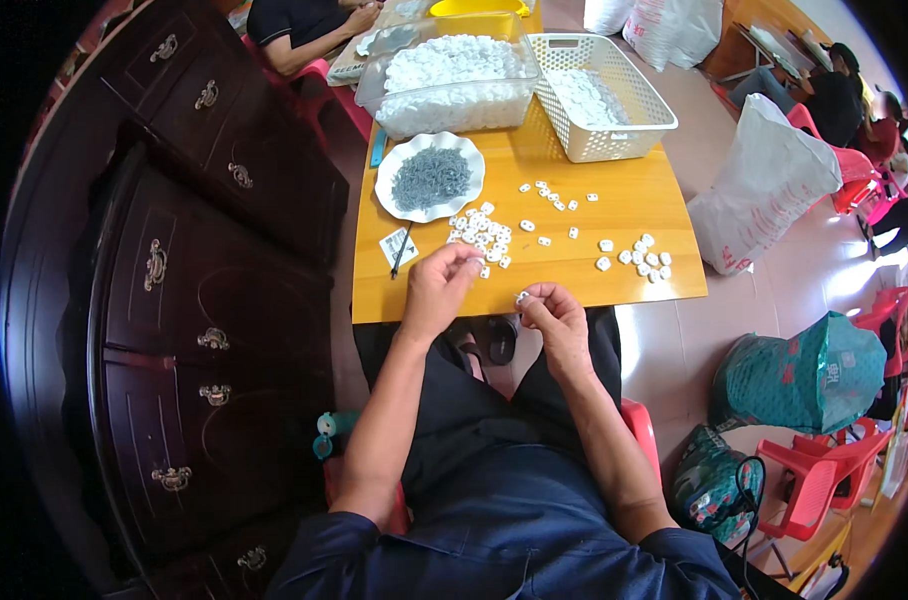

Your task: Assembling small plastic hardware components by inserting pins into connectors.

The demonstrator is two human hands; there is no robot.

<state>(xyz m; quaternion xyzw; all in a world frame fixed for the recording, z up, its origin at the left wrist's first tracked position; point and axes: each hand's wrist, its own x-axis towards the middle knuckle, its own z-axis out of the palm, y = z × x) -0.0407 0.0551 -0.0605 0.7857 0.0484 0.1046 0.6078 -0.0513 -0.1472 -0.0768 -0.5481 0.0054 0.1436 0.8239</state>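
White piece (pixel 522 297) sits between the thumb and forefinger tips of the right grip (pixel 560 325), just above the near edge of the bench (pixel 584 285). The right grip is pinched on the piece at its fingertips, with the palm behind it; this hold presumably leaves part of the piece in sight.

The left grip (pixel 438 287) reaches to the near side of the heap (pixel 477 232) of similar pieces. Its thumb and forefinger are drawn together; whether they clasp a piece cannot be told. The heap's position directly ahead of the left grip likely shortens the reach.

Left of and beyond the heap stands the bowl (pixel 424 214), holding grey bits (pixel 430 178). Its raised rim likely stops them from spreading. A dark stick (pixel 402 252) lies over the label (pixel 391 243), near the bowl.

Right of the heap, loose pieces (pixel 555 202) are scattered. A cluster (pixel 649 258) lies near the right edge, probably set apart to avoid mixing with the heap.

Farther out, the tub (pixel 444 122) and the basket (pixel 609 148) stand side by side. Their walls appear to confine the white contents.
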